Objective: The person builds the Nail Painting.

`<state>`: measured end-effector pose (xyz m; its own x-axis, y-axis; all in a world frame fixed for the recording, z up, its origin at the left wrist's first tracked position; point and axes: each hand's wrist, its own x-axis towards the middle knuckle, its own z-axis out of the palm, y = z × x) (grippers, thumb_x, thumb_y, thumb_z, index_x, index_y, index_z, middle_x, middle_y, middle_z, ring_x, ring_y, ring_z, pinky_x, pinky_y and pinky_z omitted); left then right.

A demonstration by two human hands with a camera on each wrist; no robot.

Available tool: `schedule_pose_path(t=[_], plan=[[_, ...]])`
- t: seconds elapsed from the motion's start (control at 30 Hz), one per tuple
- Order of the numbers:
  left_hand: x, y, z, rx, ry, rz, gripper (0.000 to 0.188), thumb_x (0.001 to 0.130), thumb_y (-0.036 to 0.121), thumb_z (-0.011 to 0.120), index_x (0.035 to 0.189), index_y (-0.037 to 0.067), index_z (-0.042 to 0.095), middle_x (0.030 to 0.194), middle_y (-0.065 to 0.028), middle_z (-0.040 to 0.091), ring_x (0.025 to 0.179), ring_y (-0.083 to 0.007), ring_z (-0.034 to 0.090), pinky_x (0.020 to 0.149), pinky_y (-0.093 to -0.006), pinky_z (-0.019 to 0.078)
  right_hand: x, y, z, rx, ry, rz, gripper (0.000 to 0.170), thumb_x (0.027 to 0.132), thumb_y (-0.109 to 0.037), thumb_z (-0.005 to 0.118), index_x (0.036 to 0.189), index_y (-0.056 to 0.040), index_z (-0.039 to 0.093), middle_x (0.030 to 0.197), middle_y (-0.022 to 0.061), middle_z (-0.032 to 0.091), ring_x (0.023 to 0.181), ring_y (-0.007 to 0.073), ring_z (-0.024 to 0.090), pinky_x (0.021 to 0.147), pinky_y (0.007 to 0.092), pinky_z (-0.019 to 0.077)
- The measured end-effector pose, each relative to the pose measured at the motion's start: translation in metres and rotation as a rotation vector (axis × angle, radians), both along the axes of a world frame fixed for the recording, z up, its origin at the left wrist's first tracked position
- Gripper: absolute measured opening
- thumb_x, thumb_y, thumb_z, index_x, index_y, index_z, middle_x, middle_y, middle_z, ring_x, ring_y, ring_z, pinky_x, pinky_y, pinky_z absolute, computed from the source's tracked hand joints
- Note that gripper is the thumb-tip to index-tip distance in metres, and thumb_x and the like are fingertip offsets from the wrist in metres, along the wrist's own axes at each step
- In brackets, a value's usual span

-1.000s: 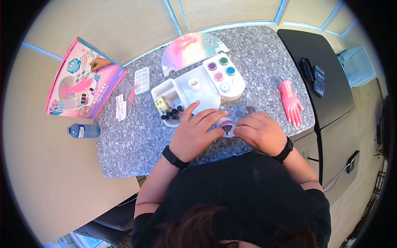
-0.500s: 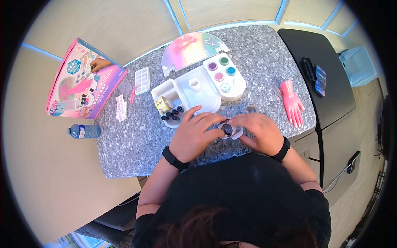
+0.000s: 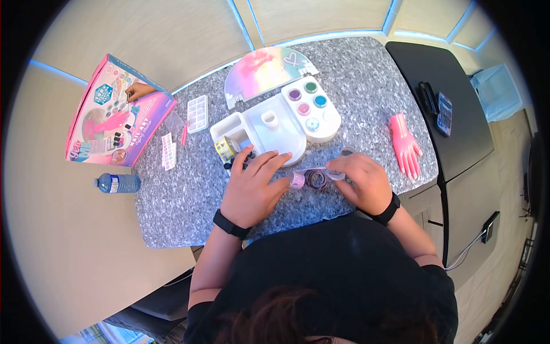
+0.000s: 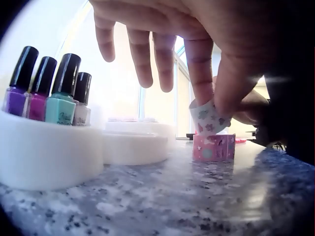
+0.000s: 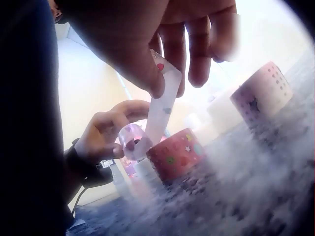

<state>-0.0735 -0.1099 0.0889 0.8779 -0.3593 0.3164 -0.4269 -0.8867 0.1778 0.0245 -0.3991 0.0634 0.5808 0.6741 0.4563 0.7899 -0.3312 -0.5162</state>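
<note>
My left hand (image 3: 252,192) pinches a small clear roll of patterned sticker tape (image 4: 209,117) between thumb and index finger, its other fingers spread. From that roll a pale strip of tape (image 5: 164,105) stretches to my right hand (image 3: 362,179), which pinches the strip's free end between thumb and finger. A pink patterned tape roll (image 5: 177,155) stands on the table close under the strip. Beyond my right fingers is another tape roll (image 5: 263,93), pale with small dark marks.
The white nail-art tray (image 3: 276,132) holds glitter pots, a yellow tape roll (image 3: 224,150) and nail polish bottles (image 4: 64,91). A pink model hand (image 3: 404,146) lies right on the speckled table (image 3: 366,69). To the left are the kit box (image 3: 117,114), sticker sheets (image 3: 167,151) and a water bottle (image 3: 117,183).
The clear roll has moved left with my left hand, away from my right hand, and a strip of tape now spans between them. The pink roll shows uncovered between the hands.
</note>
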Motion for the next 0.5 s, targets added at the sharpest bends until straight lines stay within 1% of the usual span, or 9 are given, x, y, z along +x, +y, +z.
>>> schedule_pose_path(t=[0.03, 0.17, 0.23, 0.37, 0.43, 0.5], plan=[[0.0, 0.001, -0.002, 0.044, -0.024, 0.032, 0.015, 0.083, 0.022, 0.09, 0.094, 0.02, 0.079, 0.15, 0.0009, 0.069, 0.14, -0.0221, 0.063, 0.128, -0.0598, 0.0356, 0.0, 0.0, 0.0, 0.003, -0.006, -0.023, 0.034, 0.086, -0.008, 0.083, 0.119, -0.0099, 0.077, 0.112, 0.0068, 0.079, 0.107, 0.0334, 0.074, 0.095, 0.0451, 0.0606], [-0.001, 0.001, -0.007, 0.092, -0.072, 0.07, 0.013, 0.084, 0.019, 0.088, 0.093, 0.021, 0.079, 0.151, 0.0004, 0.069, 0.141, -0.0218, 0.062, 0.128, -0.0605, 0.0348, 0.001, 0.003, 0.004, 0.007, -0.075, -0.074, 0.035, 0.087, -0.008, 0.083, 0.122, -0.0096, 0.077, 0.115, 0.0067, 0.078, 0.112, 0.0339, 0.071, 0.1, 0.046, 0.0588], [0.0, 0.0, -0.007, 0.113, -0.089, 0.088, 0.009, 0.087, 0.017, 0.083, 0.094, 0.022, 0.079, 0.152, 0.0004, 0.069, 0.142, -0.0212, 0.062, 0.128, -0.0611, 0.0347, 0.001, 0.002, 0.006, -0.069, -0.105, -0.082, 0.04, 0.085, -0.008, 0.083, 0.125, -0.0097, 0.078, 0.121, 0.0062, 0.077, 0.118, 0.0339, 0.068, 0.104, 0.0467, 0.0565], [0.003, -0.003, -0.013, 0.147, -0.124, 0.092, 0.006, 0.091, 0.018, 0.079, 0.094, 0.023, 0.079, 0.152, 0.0016, 0.069, 0.142, -0.0204, 0.062, 0.128, -0.0611, 0.0347, 0.0, -0.003, 0.001, -0.14, -0.132, -0.08, 0.043, 0.084, -0.008, 0.084, 0.126, -0.0111, 0.078, 0.124, 0.005, 0.075, 0.122, 0.0319, 0.066, 0.105, 0.0466, 0.0552], [0.004, -0.004, -0.012, 0.186, -0.103, 0.035, 0.005, 0.092, 0.021, 0.076, 0.094, 0.024, 0.079, 0.152, 0.0035, 0.068, 0.141, -0.0191, 0.062, 0.129, -0.0606, 0.0349, 0.0, -0.006, -0.001, -0.219, -0.115, -0.033, 0.046, 0.081, -0.01, 0.086, 0.127, -0.013, 0.078, 0.125, 0.0043, 0.074, 0.125, 0.0309, 0.065, 0.104, 0.0461, 0.055], [0.005, -0.004, -0.012, 0.19, -0.103, 0.017, 0.004, 0.092, 0.022, 0.076, 0.094, 0.024, 0.079, 0.152, 0.0042, 0.068, 0.141, -0.0187, 0.062, 0.129, -0.0602, 0.0351, -0.002, -0.01, 0.001, -0.241, -0.086, -0.006, 0.048, 0.081, -0.011, 0.087, 0.128, -0.0139, 0.077, 0.127, 0.0038, 0.073, 0.126, 0.0305, 0.065, 0.103, 0.0454, 0.0547]])
